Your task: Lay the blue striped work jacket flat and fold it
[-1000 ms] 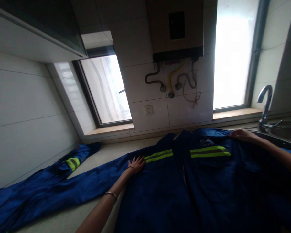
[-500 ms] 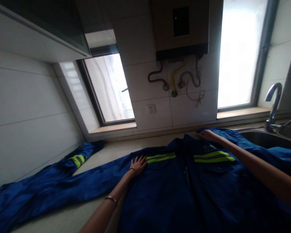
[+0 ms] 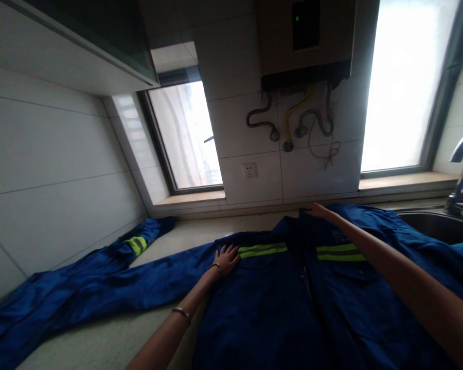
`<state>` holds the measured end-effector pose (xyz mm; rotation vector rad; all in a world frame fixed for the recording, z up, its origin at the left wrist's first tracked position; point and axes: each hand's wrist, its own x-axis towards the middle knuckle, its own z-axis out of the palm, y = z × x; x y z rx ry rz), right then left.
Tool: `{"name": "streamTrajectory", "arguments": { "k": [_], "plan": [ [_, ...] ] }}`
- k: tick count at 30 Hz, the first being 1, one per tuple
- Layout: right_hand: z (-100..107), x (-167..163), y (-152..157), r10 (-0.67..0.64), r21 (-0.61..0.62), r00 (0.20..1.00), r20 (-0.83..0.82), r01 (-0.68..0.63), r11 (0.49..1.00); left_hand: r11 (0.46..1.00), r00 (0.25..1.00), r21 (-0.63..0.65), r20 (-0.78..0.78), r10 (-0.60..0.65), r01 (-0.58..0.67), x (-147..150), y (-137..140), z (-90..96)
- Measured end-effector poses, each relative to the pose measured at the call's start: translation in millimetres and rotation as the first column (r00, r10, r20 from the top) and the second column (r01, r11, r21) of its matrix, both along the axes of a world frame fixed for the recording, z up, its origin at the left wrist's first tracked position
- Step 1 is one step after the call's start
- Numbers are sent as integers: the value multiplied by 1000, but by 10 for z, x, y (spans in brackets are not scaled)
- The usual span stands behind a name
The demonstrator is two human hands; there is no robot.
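Note:
A dark blue work jacket with yellow-green reflective stripes lies spread out, its front facing up and its collar towards the wall. My left hand rests flat on its left chest, fingers spread, beside the stripe. With closed fingers my right hand grips the jacket's edge by the collar. One sleeve stretches left across the countertop. Another blue garment with a reflective band lies along the left wall, partly overlapped by that sleeve.
A sink with a chrome faucet stands at the right, blue cloth reaching over its front edge. A water heater with hoses hangs above the counter. A socket sits between two windows; a cabinet overhangs upper left.
My right hand has shifted left along the collar edge, pulling the cloth with it. The left hand stays flat on the jacket. The view has turned slightly left.

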<state>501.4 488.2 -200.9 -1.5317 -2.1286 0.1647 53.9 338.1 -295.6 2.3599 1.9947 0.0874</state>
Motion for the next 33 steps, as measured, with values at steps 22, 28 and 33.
{"name": "streamTrajectory", "arguments": {
  "k": [22,28,33],
  "plan": [
    [520,-240,-553,138,323,977,-163,-79,943,925,805,217,457,-378,312,1580,1136,1032],
    [797,-61,-469,139,-459,845,-517,-411,788,948,645,308,709,-285,80,1594,1313,1190],
    [726,-177,-176,125,-90,937,-327,-162,983,942,818,321,565,-108,-98,1722,1438,1226]
  ]
}}
